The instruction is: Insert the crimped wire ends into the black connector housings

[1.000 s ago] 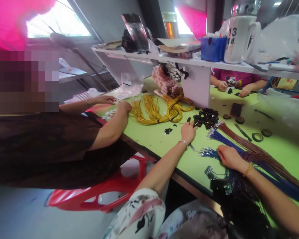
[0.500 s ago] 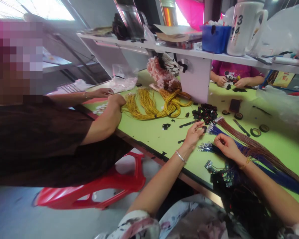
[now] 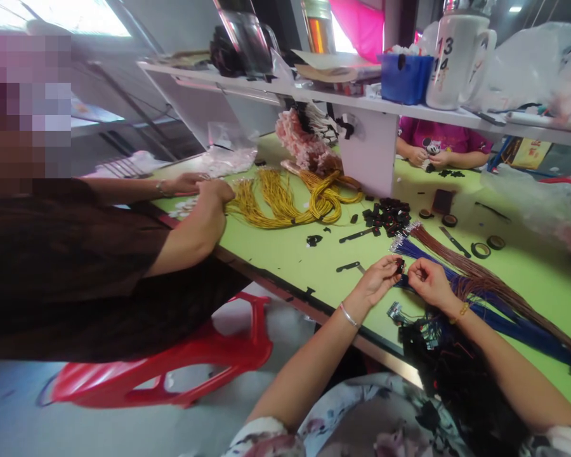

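My left hand is closed, its fingertips pinching a small black connector housing. Just to the right, my right hand is curled in a pinch, fingertips close to the housing; whatever lies between them is too small to make out. Beneath and behind my hands run blue wires with metal-tipped ends, beside a bundle of brown wires. A pile of black housings lies beyond my left hand. Below my right hand, finished-looking plugs with wires rest by a black heap at the table edge.
Yellow wire bundles lie at left, near a co-worker's arms. Another person's hands work across the table. Tape rolls and dark blades lie at right. A shelf carries a mug and blue bin.
My left hand has come down and right from beside the housing pile, bringing the black connector housing close to my right hand. My right hand stays pinched, almost in place.
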Demonstrator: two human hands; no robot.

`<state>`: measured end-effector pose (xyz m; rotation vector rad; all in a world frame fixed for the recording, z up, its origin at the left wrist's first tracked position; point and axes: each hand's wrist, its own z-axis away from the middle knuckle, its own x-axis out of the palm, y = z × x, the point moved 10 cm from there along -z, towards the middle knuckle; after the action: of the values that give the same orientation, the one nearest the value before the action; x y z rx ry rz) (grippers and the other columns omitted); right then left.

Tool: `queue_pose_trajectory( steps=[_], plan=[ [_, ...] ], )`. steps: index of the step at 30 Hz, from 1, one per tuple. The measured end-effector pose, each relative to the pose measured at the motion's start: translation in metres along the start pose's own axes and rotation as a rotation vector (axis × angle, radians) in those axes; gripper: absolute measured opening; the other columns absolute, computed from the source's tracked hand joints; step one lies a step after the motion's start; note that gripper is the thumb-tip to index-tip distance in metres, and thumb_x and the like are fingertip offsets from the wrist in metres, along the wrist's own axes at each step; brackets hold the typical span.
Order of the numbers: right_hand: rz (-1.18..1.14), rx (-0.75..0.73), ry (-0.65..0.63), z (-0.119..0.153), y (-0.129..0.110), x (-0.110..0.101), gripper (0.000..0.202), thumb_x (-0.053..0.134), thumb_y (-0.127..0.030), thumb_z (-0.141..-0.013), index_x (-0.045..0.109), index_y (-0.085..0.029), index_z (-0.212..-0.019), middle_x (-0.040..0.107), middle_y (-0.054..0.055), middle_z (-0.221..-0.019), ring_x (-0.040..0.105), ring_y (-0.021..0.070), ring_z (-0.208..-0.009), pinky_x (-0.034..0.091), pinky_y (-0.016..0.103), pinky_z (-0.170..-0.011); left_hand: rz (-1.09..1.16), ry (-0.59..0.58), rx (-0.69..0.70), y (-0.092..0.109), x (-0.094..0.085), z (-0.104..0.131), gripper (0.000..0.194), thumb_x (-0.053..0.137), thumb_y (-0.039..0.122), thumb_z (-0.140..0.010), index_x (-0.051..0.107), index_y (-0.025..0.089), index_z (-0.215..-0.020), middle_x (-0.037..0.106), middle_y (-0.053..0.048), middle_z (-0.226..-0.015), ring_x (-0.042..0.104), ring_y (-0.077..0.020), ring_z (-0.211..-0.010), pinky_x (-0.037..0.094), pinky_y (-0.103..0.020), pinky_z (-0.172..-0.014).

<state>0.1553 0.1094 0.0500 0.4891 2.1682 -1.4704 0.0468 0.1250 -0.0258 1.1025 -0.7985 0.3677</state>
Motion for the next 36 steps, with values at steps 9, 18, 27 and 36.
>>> queue_pose_trajectory(
  steps=[9, 18, 27, 36],
  plan=[
    [0.041, 0.016, -0.033, 0.001, 0.001, 0.005, 0.007, 0.052, -0.020, -0.073, 0.053, -0.019, -0.066, 0.047, -0.003, -0.057, 0.040, 0.0095, -0.052, 0.032, 0.022, -0.051, -0.016, -0.002, -0.034, -0.005, -0.003, -0.001, 0.026, 0.070, 0.008, -0.068, 0.064, 0.012, -0.094, 0.061, -0.004, -0.083, 0.059, -0.0097, -0.073, 0.049, -0.022, -0.071],
    [0.033, 0.014, -0.001, 0.000, 0.002, 0.005, 0.008, 0.052, -0.020, -0.073, 0.052, -0.019, -0.065, 0.046, -0.004, -0.057, 0.039, 0.0093, -0.053, 0.032, 0.022, -0.052, -0.021, -0.006, -0.051, -0.006, -0.004, -0.001, 0.028, 0.071, 0.009, -0.068, 0.064, 0.012, -0.094, 0.062, -0.005, -0.083, 0.059, -0.0100, -0.074, 0.048, -0.023, -0.072],
    [0.066, 0.009, -0.010, -0.001, 0.002, 0.010, 0.011, 0.053, -0.021, -0.074, 0.050, -0.019, -0.064, 0.047, -0.003, -0.057, 0.040, 0.0100, -0.054, 0.032, 0.022, -0.052, -0.071, 0.051, -0.007, 0.000, -0.005, 0.003, 0.030, 0.075, 0.011, -0.064, 0.063, 0.013, -0.092, 0.061, -0.002, -0.081, 0.058, -0.0082, -0.070, 0.048, -0.022, -0.071],
    [0.143, -0.076, -0.043, 0.001, -0.003, 0.015, 0.010, 0.052, -0.020, -0.077, 0.051, -0.019, -0.067, 0.054, 0.001, -0.064, 0.045, 0.0115, -0.057, 0.034, 0.023, -0.055, -0.123, 0.155, 0.046, -0.006, -0.012, 0.008, 0.031, 0.077, 0.016, -0.061, 0.061, 0.014, -0.088, 0.061, 0.000, -0.078, 0.058, -0.0076, -0.069, 0.047, -0.022, -0.070]
  ],
)
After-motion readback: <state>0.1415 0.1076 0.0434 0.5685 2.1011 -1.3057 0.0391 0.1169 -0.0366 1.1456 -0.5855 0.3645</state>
